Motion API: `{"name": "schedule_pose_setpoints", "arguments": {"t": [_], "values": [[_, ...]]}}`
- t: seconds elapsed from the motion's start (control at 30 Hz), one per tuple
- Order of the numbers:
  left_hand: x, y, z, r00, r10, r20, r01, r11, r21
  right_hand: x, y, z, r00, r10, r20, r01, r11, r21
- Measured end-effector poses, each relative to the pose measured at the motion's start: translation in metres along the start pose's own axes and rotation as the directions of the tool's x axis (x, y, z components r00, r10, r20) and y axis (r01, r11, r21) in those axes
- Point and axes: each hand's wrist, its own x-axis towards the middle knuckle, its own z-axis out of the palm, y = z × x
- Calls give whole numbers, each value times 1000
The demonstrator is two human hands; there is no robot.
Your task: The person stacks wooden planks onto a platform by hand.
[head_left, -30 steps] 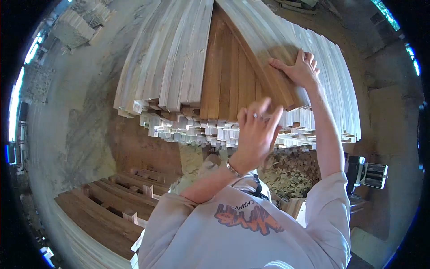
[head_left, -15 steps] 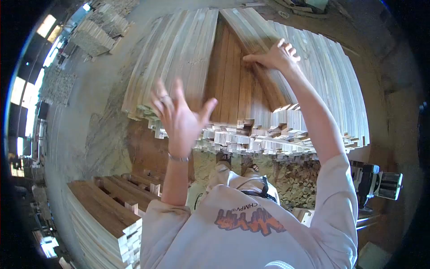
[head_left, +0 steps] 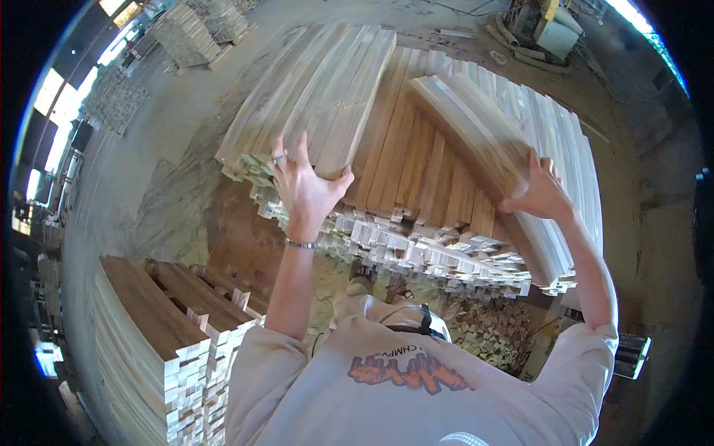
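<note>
A wide stack of wooden strips lies in front of me, its near ends uneven. My left hand, with a ring and a metal bracelet, is over the near end of the raised left-hand group of strips. Its fingers are spread, the thumb by that group's right edge; whether it presses on the wood I cannot tell. On the right, my right hand grips across a slanted row of wooden strips, thumb on its left side and fingers over its top. Browner strips show between the two groups.
At lower left stands another stack of strips with gaps in its top layer. Small wood offcuts litter the floor by my feet. More timber piles stand at the far left. Hoses lie beyond the stack at upper right.
My right hand and the slanted row have moved right and nearer to me, uncovering more brown strips. My left hand, blurred before, has come over the left group's near end. The view has shifted.
</note>
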Motion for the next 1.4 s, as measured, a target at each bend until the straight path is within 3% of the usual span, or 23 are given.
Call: {"name": "schedule_pose_setpoints", "arguments": {"t": [0.07, 0.13, 0.2, 0.33, 0.37, 0.4, 0.43, 0.47, 0.5, 0.6, 0.67, 0.73, 0.8, 0.83, 0.87, 0.97, 1.0, 1.03, 1.07, 1.13, 1.17, 1.33, 1.4], "values": [[8, 8, -11, 982, -134, 131, 118, 985, 124, 3, 1, 11, 998, -56, -23, 56, 998, 15], [9, 8, -3, 991, -84, 109, 70, 990, 120, 7, -22, 10, 989, 19, -147, -18, 1000, 12], [10, 4, -2, 999, 1, 39, 1, 999, -50, 7, -23, 14, 982, 56, -181, -50, 998, 35], [24, 23, -15, 995, 80, -58, -82, 996, -28, 6, -20, 6, 987, 48, -154, -41, 998, 48], [25, 31, -24, 998, 24, 63, -25, 1000, 12, 5, -20, 5, 989, 49, -140, -42, 998, 54], [23, 38, -26, 998, 25, 62, -26, 1000, 9, 4, -19, 4, 991, 51, -124, -44, 997, 60], [19, 47, -26, 949, -93, 300, 36, 981, 191, 3, -19, 4, 991, 52, -126, -45, 997, 56], [17, 58, -27, 836, -240, 494, 45, 926, 374, 3, -20, 4, 992, 62, -108, -57, 997, 46], [20, 73, -33, 738, -348, 578, 121, 911, 394, 4, -21, 3, 993, 75, -96, -72, 997, 41], [62, 83, -12, 758, -263, 596, 71, 943, 325, 4, -18, 12, 985, 83, -151, -73, 995, 70], [109, 38, 59, 793, -205, 573, 179, 979, 103, 1, -18, 8, 985, 82, -153, -67, 993, 101], [129, 71, 57, 709, -474, 521, 281, 869, 407, 3, -14, 7, 983, 102, -150, -78, 984, 157], [116, 64, 60, 758, -423, 497, 241, 889, 389, 3, -9, 20, 959, 43, -281, 18, 977, 211], [105, 66, 49, 763, -411, 498, 221, 891, 397, -8, -12, 30, 963, 79, -258, -12, 968, 252], [91, 58, 35, 761, -330, 559, 203, 939, 278, -18, -11, 31, 959, 56, -278, 8, 975, 223], [48, 27, 2, 706, -341, 621, 96, 914, 393, -64, 4, 30, 961, 46, -273, 1, 985, 171], [47, -14, 10, 705, -110, 701, 112, 993, 43, -85, 3, 34, 972, 20, -234, 13, 990, 140], [51, 6, 3, 674, -165, 720, 120, 986, 113, -107, 3, 41, 938, 15, -346, 32, 991, 127], [57, 31, 5, 644, -222, 732, 136, 975, 175, -125, 2, 49, 947, 30, -320, 15, 991, 136], [71, 38, 32, 658, -125, 743, 50, 991, 123, -160, 8, 59, 802, -53, -595, 112, 992, 63], [70, 37, 35, 670, -49, 741, -9, 997, 74, -182, 9, 61, 771, -47, -635, 105, 993, 53], [76, 37, 23, 574, 306, 759, -182, 952, -246, -310, 6, 83, 733, 185, -654, -209, 977, 43], [76, 24, 24, 524, 372, 766, -81, 917, -390, -366, 5, 96, 699, 313, -642, -265, 948, 174]]}}
